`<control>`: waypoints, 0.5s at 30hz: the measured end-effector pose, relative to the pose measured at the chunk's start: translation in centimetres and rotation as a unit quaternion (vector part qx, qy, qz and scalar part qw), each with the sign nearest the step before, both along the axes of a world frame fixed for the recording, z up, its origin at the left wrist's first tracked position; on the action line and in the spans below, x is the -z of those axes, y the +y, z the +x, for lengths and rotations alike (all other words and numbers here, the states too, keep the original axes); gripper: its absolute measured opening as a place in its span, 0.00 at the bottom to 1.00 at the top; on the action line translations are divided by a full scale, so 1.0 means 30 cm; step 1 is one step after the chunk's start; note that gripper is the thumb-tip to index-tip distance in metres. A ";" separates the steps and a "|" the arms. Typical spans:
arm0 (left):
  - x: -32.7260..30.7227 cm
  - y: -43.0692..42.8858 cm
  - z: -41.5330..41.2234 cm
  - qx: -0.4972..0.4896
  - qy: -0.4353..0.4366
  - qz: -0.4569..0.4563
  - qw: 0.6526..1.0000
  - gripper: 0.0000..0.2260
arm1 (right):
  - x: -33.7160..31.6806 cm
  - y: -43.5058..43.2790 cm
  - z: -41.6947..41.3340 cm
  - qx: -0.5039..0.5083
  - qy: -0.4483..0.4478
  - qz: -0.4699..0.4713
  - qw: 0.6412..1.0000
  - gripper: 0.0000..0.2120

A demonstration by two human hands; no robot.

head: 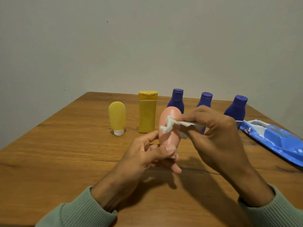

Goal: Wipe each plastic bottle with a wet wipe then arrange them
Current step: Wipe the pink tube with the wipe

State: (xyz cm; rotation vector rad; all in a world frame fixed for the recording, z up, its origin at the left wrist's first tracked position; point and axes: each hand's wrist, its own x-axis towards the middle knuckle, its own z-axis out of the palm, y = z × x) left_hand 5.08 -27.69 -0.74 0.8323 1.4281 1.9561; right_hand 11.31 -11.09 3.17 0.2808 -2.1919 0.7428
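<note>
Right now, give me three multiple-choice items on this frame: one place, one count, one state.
1. Where does the wipes pack lie on the table?
A) far left
B) behind the bottles
C) right side

2. How many blue bottles stand at the back?
A) two
B) three
C) four

3. What is the right hand doing?
A) pressing a wipe on the pink bottle
B) resting flat
C) opening a cap

1 C: the pack reaches the frame's right edge.
2 B: three blue tops show in a row.
3 A: the left hand holds the bottle and the wipe touches it.
</note>
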 end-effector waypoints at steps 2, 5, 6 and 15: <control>0.003 -0.004 0.004 0.013 0.008 -0.017 1.000 0.17 | 0.007 0.014 -0.007 0.045 0.029 0.002 0.999 0.12; 0.004 -0.003 0.009 0.019 0.035 -0.039 0.998 0.18 | 0.012 0.024 -0.011 0.087 0.052 0.003 0.995 0.15; 0.003 0.000 0.011 0.014 0.045 -0.042 0.998 0.18 | 0.013 0.022 -0.011 0.085 0.051 0.003 0.995 0.15; 0.010 0.016 0.011 -0.063 0.092 -0.020 0.994 0.14 | 0.022 -0.030 -0.004 -0.004 -0.047 0.029 0.998 0.11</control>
